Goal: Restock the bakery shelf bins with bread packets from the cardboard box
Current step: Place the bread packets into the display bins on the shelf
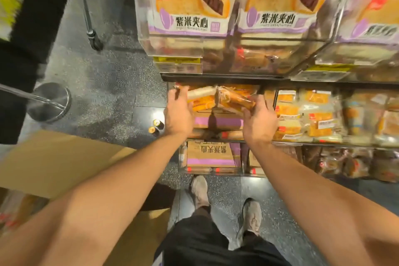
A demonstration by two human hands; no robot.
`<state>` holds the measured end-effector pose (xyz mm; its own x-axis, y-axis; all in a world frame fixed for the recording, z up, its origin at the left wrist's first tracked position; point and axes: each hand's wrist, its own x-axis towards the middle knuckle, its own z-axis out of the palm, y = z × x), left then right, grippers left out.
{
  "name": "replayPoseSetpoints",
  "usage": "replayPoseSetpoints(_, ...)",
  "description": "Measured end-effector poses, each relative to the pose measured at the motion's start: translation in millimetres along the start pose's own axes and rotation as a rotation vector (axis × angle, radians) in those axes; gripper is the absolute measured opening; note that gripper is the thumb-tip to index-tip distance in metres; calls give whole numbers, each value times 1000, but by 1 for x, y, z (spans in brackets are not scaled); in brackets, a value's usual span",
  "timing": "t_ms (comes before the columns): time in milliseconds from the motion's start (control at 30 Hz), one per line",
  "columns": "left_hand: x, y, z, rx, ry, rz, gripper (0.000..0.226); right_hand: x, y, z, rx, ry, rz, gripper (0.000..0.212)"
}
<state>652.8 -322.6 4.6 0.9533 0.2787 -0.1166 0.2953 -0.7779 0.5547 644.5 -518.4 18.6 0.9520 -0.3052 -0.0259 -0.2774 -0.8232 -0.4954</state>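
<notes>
Both my arms reach forward to the middle shelf bin (218,121). My left hand (178,112) grips a bread packet (200,93) at its left end. My right hand (258,120) holds a second clear packet of orange-brown bread (235,99) tilted beside the first, the two touching above the bin. The open cardboard box (58,162) sits on the floor at my lower left, its flaps spread; its contents are mostly hidden by my left arm.
Clear upper bins (190,34) hold purple-labelled bread packets. More packets fill bins to the right (313,114) and a lower bin (213,155). A metal stand base (50,101), a cart leg (94,39) and two small bottles (156,127) stand on the dark floor. My feet (224,205) are below.
</notes>
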Motion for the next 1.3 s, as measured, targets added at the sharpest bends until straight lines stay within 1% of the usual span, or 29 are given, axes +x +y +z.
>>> replayPoseSetpoints(67, -3, -2, 6, 2, 1, 17, 50, 2, -1, 7, 45, 23, 29, 25)
replayPoseSetpoints(167, -14, -5, 12, -29, 42, 62, 57, 7, -2, 18, 79, -2, 77, 24)
replayPoseSetpoints(267, -27, -10, 18, 32, 142, 182, 47, 15, -3, 25, 140, -51, 106, 33)
replayPoseSetpoints(333, -36, -11, 24, 41, 152, 226, 36, 21, -5, 27, 193, 14, 192, 45)
replayPoseSetpoints(400, -38, -7, 29, -1, 69, 138, 33, 24, -9, 30, 226, 68, 233, 54)
replayPoseSetpoints(467, -31, -4, 34, -69, -35, 1, 37, 27, -10, 34, 233, 80, 268, 60)
replayPoseSetpoints(500, -25, -3, 35, -74, -71, -36, 41, 29, -11, 37, 226, 82, 283, 64)
replayPoseSetpoints(600, -8, -3, 36, -70, -122, -69, 45, 29, -13, 42, 247, 105, 326, 76)
replayPoseSetpoints(700, -2, -3, 34, -67, -115, -64, 42, 13, -18, 47, 353, 144, 409, 86)
replayPoseSetpoints(767, -4, -5, 36, -62, -120, -65, 44, 0, -21, 54, 423, 134, 496, 81)
replayPoseSetpoints(867, -6, -8, 37, -91, -140, -68, 48, -7, -22, 64, 501, 14, 589, 67)
replayPoseSetpoints(933, -7, -8, 36, -96, -141, -73, 46, 1, -25, 65, 593, -53, 619, 59)
replayPoseSetpoints(1000, -7, -6, 34, -73, -144, -82, 44, 11, -28, 67, 650, -95, 610, 55)
replayPoseSetpoints(1100, -7, -8, 32, -72, -149, -71, 44, 14, -28, 66, 619, -146, 568, 58)
replayPoseSetpoints(1200, -8, -8, 25, -72, -171, -80, 46, 10, -25, 57, 538, -199, 535, 62)
replayPoseSetpoints(1300, -14, -5, 14, -98, -167, -83, 50, 3, -24, 38, 430, -254, 500, 62)
